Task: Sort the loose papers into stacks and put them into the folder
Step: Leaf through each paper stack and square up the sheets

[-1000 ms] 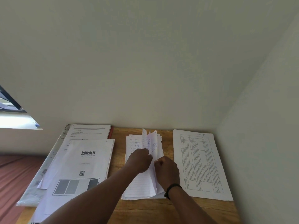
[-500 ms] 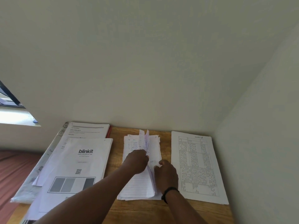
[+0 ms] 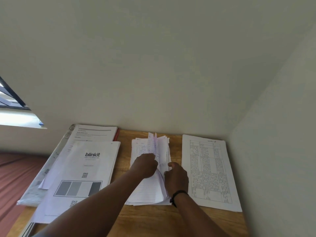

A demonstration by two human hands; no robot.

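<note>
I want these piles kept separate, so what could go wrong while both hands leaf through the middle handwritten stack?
1. The left hand and right hand hold sheets of the handwritten stack standing on edge; if a grip slips, they could fan out and fall out of order.
2. That stack lies close beside the table printout, so a loose sheet might land on it.
3. The blinkit stack seems to overhang the near edge of the desk; the left forearm could nudge it.

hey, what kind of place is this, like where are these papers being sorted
Probably a room in a home or small office: a wooden table pushed into a corner of plain walls, a window at the left, and paper stacks such as the blinkit printout. Nothing shows which.
</note>
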